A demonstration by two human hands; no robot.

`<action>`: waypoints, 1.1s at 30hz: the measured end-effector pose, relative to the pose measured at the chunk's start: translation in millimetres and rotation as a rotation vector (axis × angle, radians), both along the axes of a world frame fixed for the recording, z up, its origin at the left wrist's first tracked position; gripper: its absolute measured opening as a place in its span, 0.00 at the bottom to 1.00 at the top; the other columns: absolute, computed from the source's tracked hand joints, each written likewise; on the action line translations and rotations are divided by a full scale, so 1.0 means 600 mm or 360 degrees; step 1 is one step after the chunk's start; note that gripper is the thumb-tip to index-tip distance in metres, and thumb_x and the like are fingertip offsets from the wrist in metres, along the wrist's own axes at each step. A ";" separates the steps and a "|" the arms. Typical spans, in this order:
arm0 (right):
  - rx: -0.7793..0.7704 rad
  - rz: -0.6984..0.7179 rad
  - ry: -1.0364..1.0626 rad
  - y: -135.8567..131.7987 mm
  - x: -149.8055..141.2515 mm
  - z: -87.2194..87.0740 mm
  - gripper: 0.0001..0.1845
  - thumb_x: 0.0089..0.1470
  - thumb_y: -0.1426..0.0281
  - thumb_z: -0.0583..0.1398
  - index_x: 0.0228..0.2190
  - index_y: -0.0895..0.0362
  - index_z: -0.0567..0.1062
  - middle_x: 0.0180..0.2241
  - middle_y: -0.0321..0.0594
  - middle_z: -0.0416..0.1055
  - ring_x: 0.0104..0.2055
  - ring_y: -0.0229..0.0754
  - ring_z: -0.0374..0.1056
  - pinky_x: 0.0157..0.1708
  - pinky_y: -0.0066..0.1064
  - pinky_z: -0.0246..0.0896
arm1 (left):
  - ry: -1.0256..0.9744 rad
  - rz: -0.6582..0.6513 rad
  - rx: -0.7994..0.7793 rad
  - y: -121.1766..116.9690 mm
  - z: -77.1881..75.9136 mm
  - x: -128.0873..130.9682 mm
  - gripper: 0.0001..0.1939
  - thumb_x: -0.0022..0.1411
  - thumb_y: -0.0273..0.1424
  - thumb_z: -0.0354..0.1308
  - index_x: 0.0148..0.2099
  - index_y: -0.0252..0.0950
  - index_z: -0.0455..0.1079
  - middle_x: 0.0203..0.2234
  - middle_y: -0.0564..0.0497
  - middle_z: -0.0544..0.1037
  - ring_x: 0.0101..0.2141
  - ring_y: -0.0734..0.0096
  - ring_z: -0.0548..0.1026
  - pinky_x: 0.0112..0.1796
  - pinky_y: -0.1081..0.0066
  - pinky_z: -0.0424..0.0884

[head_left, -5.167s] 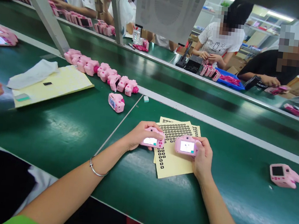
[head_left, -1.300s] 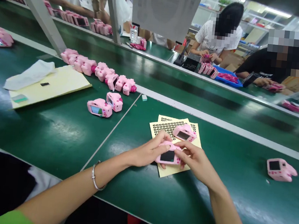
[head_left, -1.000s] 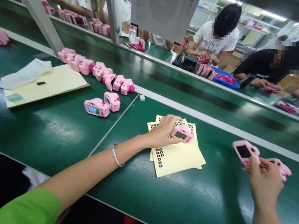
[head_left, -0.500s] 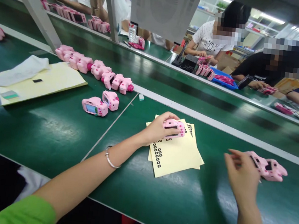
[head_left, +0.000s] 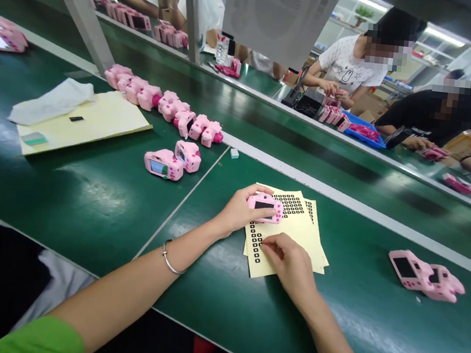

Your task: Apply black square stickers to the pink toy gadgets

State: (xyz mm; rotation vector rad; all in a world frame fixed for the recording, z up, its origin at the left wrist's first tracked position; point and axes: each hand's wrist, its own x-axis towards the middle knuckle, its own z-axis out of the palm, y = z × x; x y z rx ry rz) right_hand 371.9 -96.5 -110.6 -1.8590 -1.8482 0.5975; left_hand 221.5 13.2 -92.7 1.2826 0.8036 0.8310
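My left hand is closed around a pink toy camera, its dark screen and round buttons facing up toward me. The thumb lies across the screen. Beneath it are yellow sheets with rows of small black square-ring stickers. My right hand is at the top sheet, thumb and forefinger pinched together beside the left-hand columns of stickers. Whatever is between those fingertips, if anything, is too small to make out.
Two pink cameras lie to the right, two more to the left. A row of pink cameras runs along the divider. A white cloth rests on a yellow sheet. Co-workers sit across the bench beyond a metal post.
My right hand has moved left from beside the two cameras on the right to the sticker sheet. My left hand still holds the toy camera, now slightly further left over the sheets.
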 end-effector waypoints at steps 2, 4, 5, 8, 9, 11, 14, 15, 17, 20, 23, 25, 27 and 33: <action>-0.0005 0.0014 -0.0061 0.002 -0.003 0.004 0.07 0.58 0.66 0.56 0.33 0.53 0.74 0.32 0.37 0.73 0.31 0.39 0.67 0.30 0.29 0.57 | 0.0031 -0.0022 0.0035 0.000 -0.007 0.000 0.24 0.48 0.35 0.69 0.48 0.37 0.70 0.42 0.48 0.75 0.39 0.75 0.72 0.39 0.75 0.70; -0.0008 0.0050 -0.0118 0.005 -0.006 0.008 0.07 0.59 0.66 0.55 0.33 0.54 0.72 0.32 0.37 0.73 0.31 0.39 0.67 0.28 0.29 0.56 | 0.0053 -0.0055 0.0032 -0.001 -0.011 -0.001 0.26 0.47 0.35 0.70 0.49 0.38 0.70 0.43 0.49 0.75 0.39 0.75 0.72 0.40 0.74 0.69; -0.0018 0.0071 -0.0143 0.007 -0.007 0.010 0.08 0.59 0.65 0.55 0.33 0.54 0.71 0.32 0.38 0.72 0.30 0.39 0.67 0.28 0.28 0.56 | 0.0060 -0.0073 0.0024 -0.001 -0.012 -0.001 0.27 0.47 0.36 0.70 0.49 0.38 0.70 0.43 0.48 0.75 0.39 0.75 0.72 0.40 0.74 0.69; -0.0067 0.0143 -0.0186 0.011 -0.008 0.013 0.07 0.60 0.66 0.53 0.34 0.55 0.69 0.33 0.37 0.71 0.32 0.39 0.67 0.29 0.28 0.56 | 0.0065 -0.0067 0.0040 -0.001 -0.011 -0.002 0.23 0.52 0.41 0.66 0.48 0.37 0.71 0.45 0.48 0.75 0.42 0.74 0.72 0.43 0.75 0.67; -0.0073 0.0164 -0.0191 0.011 -0.007 0.013 0.07 0.60 0.67 0.52 0.35 0.55 0.68 0.34 0.37 0.71 0.34 0.39 0.67 0.31 0.29 0.56 | 0.0050 -0.0054 0.0039 -0.002 -0.009 -0.001 0.21 0.56 0.43 0.62 0.48 0.37 0.71 0.45 0.48 0.75 0.43 0.74 0.72 0.44 0.75 0.66; -0.0070 0.0191 -0.0199 0.008 -0.006 0.013 0.06 0.60 0.68 0.51 0.35 0.56 0.66 0.35 0.38 0.70 0.35 0.40 0.66 0.32 0.30 0.56 | -0.0002 -0.0041 0.0006 -0.003 -0.006 0.000 0.22 0.62 0.47 0.53 0.48 0.36 0.72 0.43 0.48 0.76 0.42 0.74 0.72 0.43 0.76 0.66; -0.0107 0.0187 -0.0081 0.001 -0.001 0.017 0.08 0.62 0.65 0.50 0.34 0.56 0.64 0.33 0.38 0.68 0.32 0.39 0.64 0.31 0.29 0.55 | -0.0054 -0.0020 -0.0036 -0.008 -0.003 0.002 0.29 0.64 0.52 0.44 0.47 0.34 0.72 0.39 0.47 0.76 0.37 0.74 0.72 0.38 0.76 0.65; -0.0109 0.0170 0.0007 0.000 0.000 0.021 0.09 0.63 0.64 0.49 0.34 0.56 0.63 0.32 0.38 0.68 0.31 0.38 0.64 0.30 0.29 0.55 | -0.0051 -0.0005 -0.0011 -0.009 -0.003 0.003 0.31 0.64 0.53 0.42 0.47 0.33 0.72 0.39 0.46 0.77 0.36 0.74 0.72 0.38 0.76 0.65; -0.0028 0.0098 0.0185 0.006 0.000 0.031 0.11 0.63 0.62 0.49 0.35 0.56 0.64 0.31 0.37 0.67 0.30 0.37 0.63 0.30 0.28 0.55 | -0.0018 0.0012 0.0072 -0.012 -0.003 0.003 0.34 0.64 0.54 0.39 0.45 0.31 0.73 0.39 0.45 0.77 0.36 0.73 0.72 0.38 0.75 0.65; 0.0232 -0.0069 0.0263 0.031 -0.007 0.044 0.10 0.63 0.63 0.50 0.36 0.56 0.64 0.33 0.39 0.68 0.33 0.38 0.65 0.32 0.29 0.56 | 0.0068 -0.0057 0.0193 -0.012 -0.007 0.002 0.33 0.65 0.53 0.37 0.46 0.33 0.73 0.39 0.46 0.77 0.36 0.72 0.72 0.39 0.73 0.65; 0.0363 -0.0142 0.0192 0.058 -0.019 0.045 0.09 0.62 0.65 0.50 0.36 0.57 0.65 0.35 0.41 0.69 0.34 0.39 0.65 0.32 0.30 0.55 | 0.0078 -0.0117 0.0283 -0.009 -0.014 0.001 0.29 0.67 0.50 0.39 0.48 0.36 0.73 0.42 0.48 0.77 0.41 0.71 0.73 0.43 0.72 0.66; 0.0397 -0.0160 0.0142 0.068 -0.025 0.041 0.08 0.62 0.66 0.50 0.37 0.57 0.65 0.35 0.41 0.69 0.34 0.39 0.65 0.33 0.30 0.55 | 0.0054 -0.0119 0.0307 -0.009 -0.018 0.001 0.28 0.67 0.49 0.39 0.49 0.36 0.72 0.45 0.48 0.76 0.43 0.70 0.73 0.45 0.72 0.66; 0.0426 -0.0177 0.0121 0.071 -0.027 0.036 0.07 0.62 0.67 0.50 0.37 0.57 0.65 0.36 0.41 0.69 0.35 0.39 0.65 0.33 0.31 0.55 | 0.0062 -0.0115 0.0320 -0.009 -0.019 0.002 0.28 0.67 0.49 0.39 0.48 0.36 0.72 0.45 0.48 0.77 0.42 0.70 0.73 0.45 0.72 0.66; 0.0447 -0.0169 0.0112 0.068 -0.023 0.035 0.06 0.62 0.68 0.50 0.36 0.57 0.64 0.35 0.41 0.69 0.33 0.39 0.65 0.32 0.30 0.55 | 0.0092 -0.0093 0.0309 -0.010 -0.020 0.003 0.28 0.67 0.49 0.39 0.47 0.36 0.73 0.43 0.49 0.77 0.40 0.71 0.73 0.43 0.72 0.66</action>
